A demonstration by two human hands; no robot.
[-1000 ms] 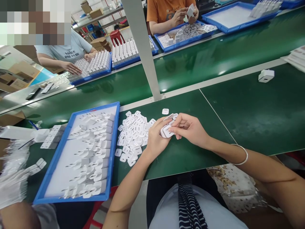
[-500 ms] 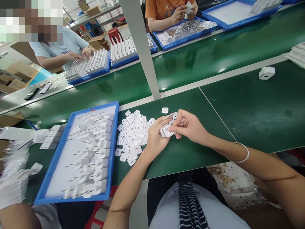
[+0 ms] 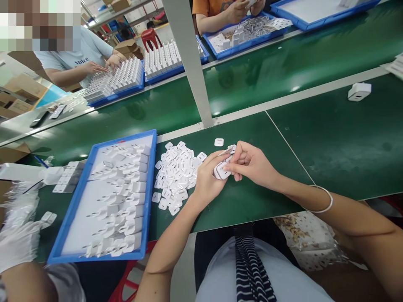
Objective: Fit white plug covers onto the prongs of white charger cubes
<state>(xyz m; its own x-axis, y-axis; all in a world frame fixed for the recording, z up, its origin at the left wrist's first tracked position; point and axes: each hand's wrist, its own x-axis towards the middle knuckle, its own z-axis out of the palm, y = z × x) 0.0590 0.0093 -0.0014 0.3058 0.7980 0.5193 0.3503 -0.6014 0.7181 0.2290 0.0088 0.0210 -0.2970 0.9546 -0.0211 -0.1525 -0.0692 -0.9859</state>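
My left hand (image 3: 208,178) is curled around several white pieces that look like charger face plates (image 3: 221,171), rounded squares with a small slot. Thumb and fingers of my right hand (image 3: 252,165) pinch the front piece at its right edge, and both hands meet over the bench. How many pieces lie in the left palm is hidden by the fingers. To the left of my hands a loose pile of similar white plates (image 3: 176,174) covers the green bench. One single plate (image 3: 219,142) lies just beyond my hands.
A blue-rimmed tray (image 3: 151,167) of white plug chargers (image 3: 135,188) stands left of the pile. One white charger (image 3: 359,92) sits at the far right. A grey post (image 3: 197,63) rises behind my hands. A co-worker's gloved hand (image 3: 19,247) is at lower left; two people work opposite.
The view has tilted slightly, shifting the scene a little. My hands keep nearly the same grip on the white plates. The co-worker in orange has lowered into less of the picture's top edge.
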